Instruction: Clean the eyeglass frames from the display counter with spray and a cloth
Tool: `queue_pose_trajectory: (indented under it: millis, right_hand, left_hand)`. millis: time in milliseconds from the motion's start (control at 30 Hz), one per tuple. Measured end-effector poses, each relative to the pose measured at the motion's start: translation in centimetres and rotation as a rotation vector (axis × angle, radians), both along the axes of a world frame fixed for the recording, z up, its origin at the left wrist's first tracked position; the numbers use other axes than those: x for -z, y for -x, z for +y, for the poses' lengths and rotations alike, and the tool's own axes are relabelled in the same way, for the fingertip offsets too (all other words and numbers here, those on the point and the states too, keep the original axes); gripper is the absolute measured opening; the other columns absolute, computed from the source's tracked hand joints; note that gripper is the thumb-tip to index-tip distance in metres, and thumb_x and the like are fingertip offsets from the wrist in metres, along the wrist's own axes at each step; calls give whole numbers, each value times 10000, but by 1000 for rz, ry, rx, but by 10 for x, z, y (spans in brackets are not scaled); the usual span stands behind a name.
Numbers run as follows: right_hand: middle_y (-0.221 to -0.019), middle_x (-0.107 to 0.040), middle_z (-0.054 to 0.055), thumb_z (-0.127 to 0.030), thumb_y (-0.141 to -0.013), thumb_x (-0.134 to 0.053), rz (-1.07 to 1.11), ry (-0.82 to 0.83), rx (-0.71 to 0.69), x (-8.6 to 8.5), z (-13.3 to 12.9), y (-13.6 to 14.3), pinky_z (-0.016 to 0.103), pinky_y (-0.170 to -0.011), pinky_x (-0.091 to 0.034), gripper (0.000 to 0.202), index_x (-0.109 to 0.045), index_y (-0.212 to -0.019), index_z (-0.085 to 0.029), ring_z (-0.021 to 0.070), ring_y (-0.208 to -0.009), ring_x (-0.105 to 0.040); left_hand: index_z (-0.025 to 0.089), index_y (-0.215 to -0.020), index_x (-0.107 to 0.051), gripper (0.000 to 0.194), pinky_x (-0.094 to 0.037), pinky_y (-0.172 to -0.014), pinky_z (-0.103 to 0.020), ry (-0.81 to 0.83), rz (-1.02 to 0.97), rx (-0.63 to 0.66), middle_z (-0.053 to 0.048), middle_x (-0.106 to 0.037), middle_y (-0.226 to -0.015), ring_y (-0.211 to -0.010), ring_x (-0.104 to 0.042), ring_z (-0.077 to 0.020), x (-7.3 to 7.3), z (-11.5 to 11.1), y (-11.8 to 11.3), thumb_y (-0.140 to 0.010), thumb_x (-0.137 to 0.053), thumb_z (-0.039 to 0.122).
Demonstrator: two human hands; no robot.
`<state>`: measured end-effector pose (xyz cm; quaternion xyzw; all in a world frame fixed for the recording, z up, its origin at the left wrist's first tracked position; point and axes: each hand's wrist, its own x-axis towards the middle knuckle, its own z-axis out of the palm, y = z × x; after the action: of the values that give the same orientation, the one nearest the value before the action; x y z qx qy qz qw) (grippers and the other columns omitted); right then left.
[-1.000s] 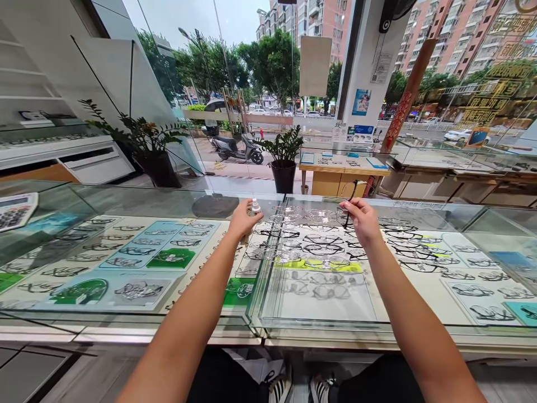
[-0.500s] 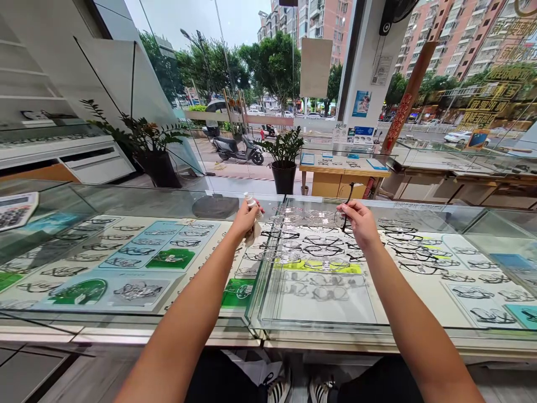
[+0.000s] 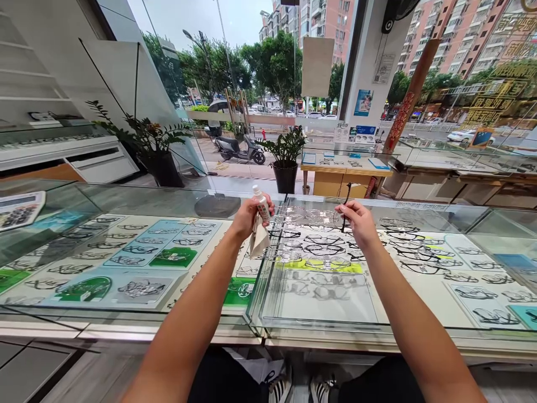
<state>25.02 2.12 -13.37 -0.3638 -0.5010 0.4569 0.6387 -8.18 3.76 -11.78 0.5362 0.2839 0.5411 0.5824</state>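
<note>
Over the glass counter, my left hand [image 3: 247, 217] is closed around a small white spray bottle [image 3: 262, 205], which tilts with its top up and to the left. A beige cloth [image 3: 259, 240] hangs from the same hand, below the bottle. To the right, my right hand [image 3: 359, 221] pinches a pair of dark-framed eyeglasses [image 3: 348, 195] between thumb and fingers. One temple of these glasses points upward; the rest is partly hidden by the fingers. Under both hands lie rows of eyeglasses [image 3: 323, 240], on and inside the counter.
The glass display counter [image 3: 268, 327] spans the view, with more frames on blue and green pads. A calculator [image 3: 20, 208] rests at the far left. Beyond stand a potted plant [image 3: 286, 176], a wooden display table [image 3: 333, 182] and a glass front onto the street.
My left hand has moved slightly right and turned, so the bottle's printed side and more of the cloth show. My right hand stays nearly in place with the eyeglasses.
</note>
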Motion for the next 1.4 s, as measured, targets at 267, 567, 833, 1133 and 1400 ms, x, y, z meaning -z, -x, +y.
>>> queue_pose_trajectory:
  millis: [267,567,833,1133,1400]
  right_hand:
    - [-917,-804,23,-475,-725,-918,-18,8,-21,-3,-4,2,349,-878,-501,318,-702,-801,-254,213,-916,-683]
    - [-922,-808,20,-445,-738,-910,-10,22,-34,-2,-4,2,337,-861,-475,291,-703,-802,-251,207,-909,-666]
    - [-884,-802,17,-454,-722,-912,-6,29,-43,-3,-8,5,339,-833,-476,305,-690,-799,-259,214,-889,-666]
    - [-887,-800,11,-457,-731,-903,-31,-19,-167,-52,-17,25,330,-825,-489,300,-678,-780,-265,192,-854,-653]
    - [-889,-777,-2,-423,-729,-904,-32,-188,-250,-139,-33,29,346,-881,-536,277,-679,-791,-274,183,-863,-657]
  left_hand:
    - [220,-813,-523,372,-440,-474,-283,8,60,69,-20,-469,-735,-651,-472,-179,-4,-14,-12,-754,-599,579]
    - [210,-751,-538,386,-414,-431,-271,-2,64,110,-14,-457,-684,-608,-465,-169,-2,-15,-16,-720,-629,584]
    - [198,-724,-572,403,-419,-415,-260,-42,84,158,-18,-492,-642,-583,-468,-164,-5,-25,-31,-704,-666,589]
    - [191,-803,-610,416,-442,-436,-243,-262,152,313,-26,-600,-687,-556,-515,-148,-52,-33,-67,-831,-672,601]
    - [201,-864,-618,400,-467,-446,-236,-471,123,294,-19,-604,-724,-587,-540,-148,-100,-17,-98,-913,-633,597]
